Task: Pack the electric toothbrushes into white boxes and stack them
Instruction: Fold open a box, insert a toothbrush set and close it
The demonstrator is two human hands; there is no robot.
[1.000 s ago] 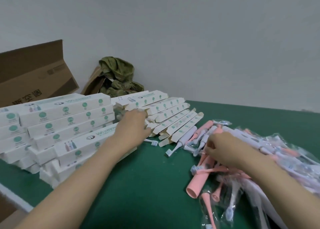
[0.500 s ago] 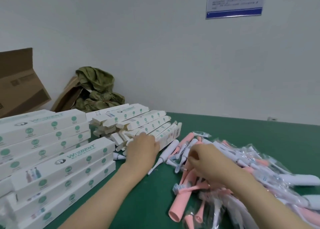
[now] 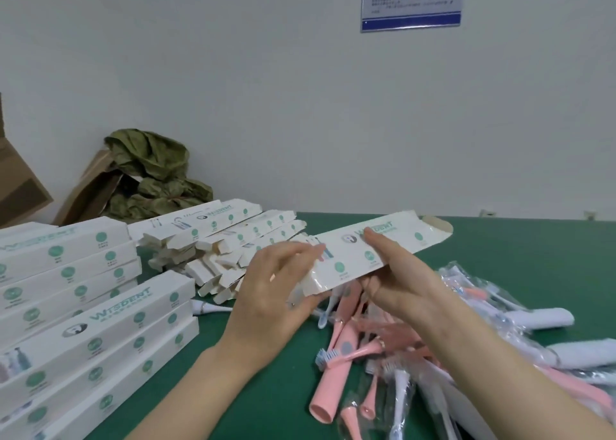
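Surface space is tight, and that crowding is the main risk. The stack of filled boxes at the left stands several layers high with uneven edges. I judge that a careless placement, or a brush from the left forearm, could push its upper rows off.

Behind it, the empties lie fanned and overlapping, so drawing one out may drag its neighbours along.

The toothbrushes, pink and white and many in clear bags, lie tangled at the right. Lifting one could snag another or pull a loose head away with it.

The box is held above that tangle, between the two heaps, looking half-flat. Its far flap is open.

The left hand pinches the near end. The right hand grips the middle, thumb on top and fingers beneath; whether those fingers also hold a toothbrush, I cannot tell.

Squeezing thin card could crease it. If the far flap stays open, a toothbrush slid in from the near end might run straight through and drop out.
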